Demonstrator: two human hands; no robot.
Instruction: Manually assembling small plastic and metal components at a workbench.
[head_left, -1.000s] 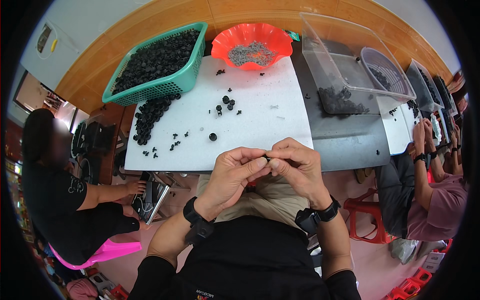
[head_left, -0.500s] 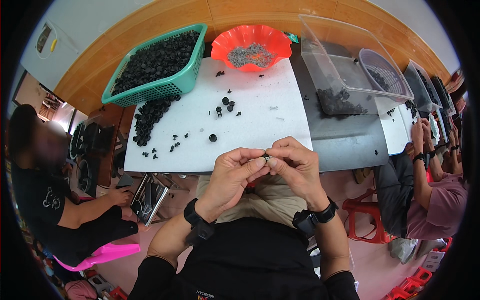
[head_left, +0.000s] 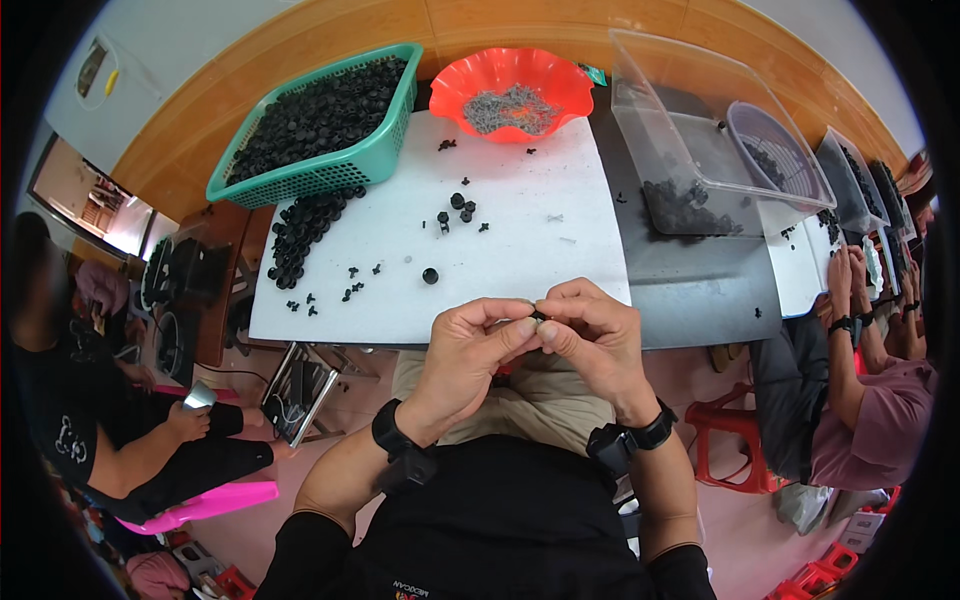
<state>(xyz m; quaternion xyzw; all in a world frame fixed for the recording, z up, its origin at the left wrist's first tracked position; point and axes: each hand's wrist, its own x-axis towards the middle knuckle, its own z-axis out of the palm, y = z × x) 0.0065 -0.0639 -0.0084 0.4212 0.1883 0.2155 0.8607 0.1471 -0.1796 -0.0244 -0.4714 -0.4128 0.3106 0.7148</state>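
Note:
My left hand point(head_left: 468, 352) and my right hand point(head_left: 600, 345) meet at the table's front edge, above my lap. Between thumbs and fingertips, both pinch a small black plastic part point(head_left: 539, 316), mostly covered by the fingers. A round black cap point(head_left: 430, 275) lies on the white sheet point(head_left: 500, 240) ahead of my left hand. Farther off on the sheet rest a few more black caps point(head_left: 464, 208) and scattered tiny black pieces point(head_left: 352, 290). At the left, a heap of black caps point(head_left: 296, 240) spreads from under a green basket point(head_left: 385, 155).
At the back stands a red scalloped bowl point(head_left: 575, 95) of small grey pieces. A clear plastic bin point(head_left: 680, 150) with black parts and a purple basket point(head_left: 735, 125) occupies the right. A person point(head_left: 90, 420) sits at left; another person's hands point(head_left: 845, 275) work at right.
The view has shifted slightly. My hands keep their pinch, and the black part between them has turned a little. The person at left has leaned away and now holds up a small light-coloured object.

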